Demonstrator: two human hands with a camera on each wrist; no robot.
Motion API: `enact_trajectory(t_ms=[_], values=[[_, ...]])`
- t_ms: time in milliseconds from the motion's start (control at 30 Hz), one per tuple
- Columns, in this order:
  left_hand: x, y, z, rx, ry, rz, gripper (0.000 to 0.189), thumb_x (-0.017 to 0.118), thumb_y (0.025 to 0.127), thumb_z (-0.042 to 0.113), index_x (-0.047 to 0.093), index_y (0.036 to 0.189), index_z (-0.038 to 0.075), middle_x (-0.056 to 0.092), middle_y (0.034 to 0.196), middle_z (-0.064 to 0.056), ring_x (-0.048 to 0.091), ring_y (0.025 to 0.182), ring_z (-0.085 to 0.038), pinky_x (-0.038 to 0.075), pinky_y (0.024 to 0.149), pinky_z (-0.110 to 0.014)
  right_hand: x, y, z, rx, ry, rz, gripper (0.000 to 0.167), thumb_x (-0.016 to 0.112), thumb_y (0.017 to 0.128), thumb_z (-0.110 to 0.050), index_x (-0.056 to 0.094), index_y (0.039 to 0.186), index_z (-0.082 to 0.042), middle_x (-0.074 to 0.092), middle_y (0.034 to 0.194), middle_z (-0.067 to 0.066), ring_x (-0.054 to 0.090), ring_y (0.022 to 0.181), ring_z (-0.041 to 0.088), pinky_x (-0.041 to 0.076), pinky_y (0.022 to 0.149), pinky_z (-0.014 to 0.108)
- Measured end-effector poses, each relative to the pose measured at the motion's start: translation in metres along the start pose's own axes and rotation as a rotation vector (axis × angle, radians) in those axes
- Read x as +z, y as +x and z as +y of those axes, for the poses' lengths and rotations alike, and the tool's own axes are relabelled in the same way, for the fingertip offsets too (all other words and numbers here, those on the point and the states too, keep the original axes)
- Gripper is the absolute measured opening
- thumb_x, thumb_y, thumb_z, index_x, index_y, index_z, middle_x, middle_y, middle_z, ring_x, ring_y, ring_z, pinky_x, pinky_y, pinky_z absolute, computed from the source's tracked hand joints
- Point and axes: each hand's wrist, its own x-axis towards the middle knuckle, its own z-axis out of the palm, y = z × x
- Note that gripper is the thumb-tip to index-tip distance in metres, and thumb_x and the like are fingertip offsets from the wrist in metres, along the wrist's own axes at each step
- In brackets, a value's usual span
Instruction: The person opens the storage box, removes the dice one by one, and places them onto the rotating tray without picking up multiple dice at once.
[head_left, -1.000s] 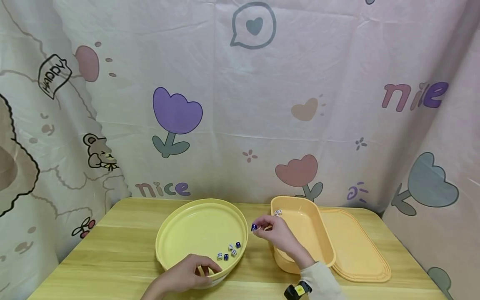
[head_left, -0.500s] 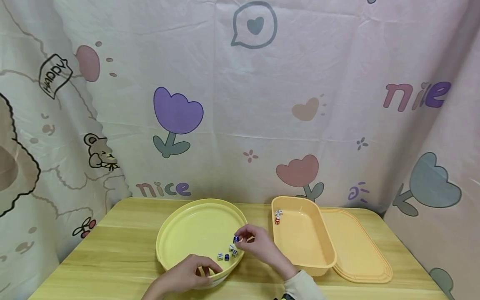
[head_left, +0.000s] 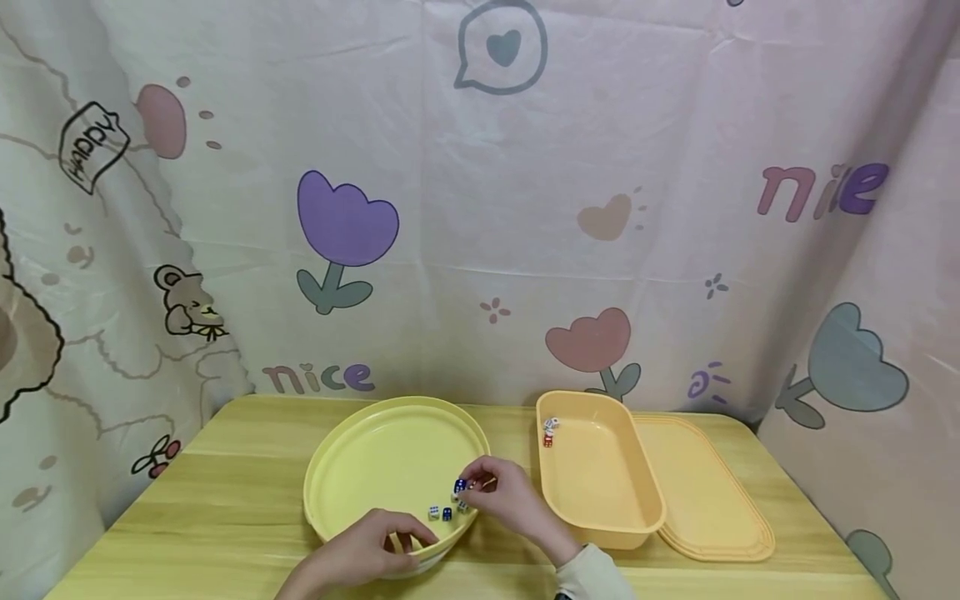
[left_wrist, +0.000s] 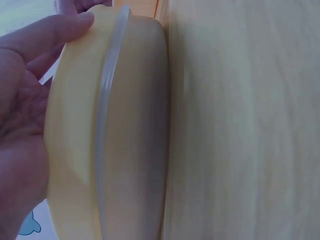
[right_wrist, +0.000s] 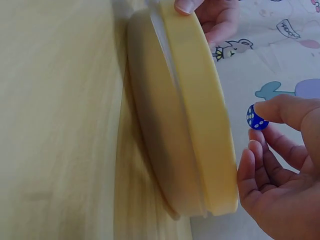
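Note:
My left hand (head_left: 363, 546) grips the near rim of a round yellow tub (head_left: 375, 417), thumb on its outer wall and fingers over the edge. Between thumb and fingertips, my right hand (head_left: 510, 498) pinches a blue die (right_wrist: 257, 117) with white dots, just above the tub's right inner side. Close below it on the tub's floor lie a white die (head_left: 433, 512), another blue die (head_left: 447, 514) and other white dice, partly hidden by the right fingers.
Right of the tub stands an orange rectangular box (head_left: 600, 467), with several white dice (head_left: 551, 423) and a red die (head_left: 548, 442) along its left side. A flat orange lid (head_left: 712, 500) lies beyond it on the wooden table (head_left: 187, 508). A printed curtain (head_left: 450, 208) hangs behind.
My right hand has moved left from the orange box's edge to over the round tub, carrying the blue die. The left hand stays on the tub's rim.

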Motion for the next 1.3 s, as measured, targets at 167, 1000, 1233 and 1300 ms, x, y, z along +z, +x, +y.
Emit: enact_trajectory(t_ms=[167, 1000, 1233, 1300], values=[[0.001, -0.002, 0.0, -0.007, -0.011, -0.001, 0.018, 0.067, 0.088, 0.005, 0.07, 0.106, 0.004, 0.064, 0.09, 0.007, 0.055, 0.076, 0.0, 0.049, 0.063, -0.024, 0.001, -0.002, -0.002, -0.014, 0.011, -0.005, 0.013, 0.075, 0.081, -0.007, 0.068, 0.091, -0.002, 0.062, 0.08, -0.003, 0.056, 0.072, 0.005, 0.051, 0.068, 0.025], [-0.001, 0.001, 0.001, -0.015, 0.004, 0.0, 0.017, 0.067, 0.088, 0.006, 0.071, 0.104, 0.004, 0.065, 0.091, 0.007, 0.056, 0.08, -0.002, 0.05, 0.065, -0.024, 0.0, -0.002, 0.0, -0.032, -0.068, 0.061, 0.013, 0.069, 0.087, -0.007, 0.068, 0.097, 0.0, 0.065, 0.089, 0.0, 0.059, 0.081, 0.012, 0.05, 0.071, 0.026], [-0.001, 0.002, 0.0, -0.015, 0.007, -0.003, 0.017, 0.067, 0.088, 0.006, 0.071, 0.105, 0.005, 0.065, 0.093, 0.007, 0.056, 0.081, -0.002, 0.05, 0.065, -0.024, -0.012, 0.002, -0.003, -0.041, -0.091, 0.098, 0.015, 0.067, 0.088, -0.006, 0.068, 0.1, 0.002, 0.065, 0.092, 0.003, 0.06, 0.084, 0.016, 0.05, 0.072, 0.026], [-0.001, 0.002, 0.0, -0.022, 0.003, -0.004, 0.018, 0.068, 0.088, 0.006, 0.071, 0.105, 0.005, 0.065, 0.093, 0.007, 0.056, 0.081, -0.002, 0.05, 0.065, -0.024, -0.024, 0.005, -0.007, -0.038, -0.085, 0.149, 0.016, 0.067, 0.088, -0.005, 0.068, 0.102, 0.003, 0.066, 0.094, 0.006, 0.06, 0.086, 0.019, 0.051, 0.073, 0.027]])
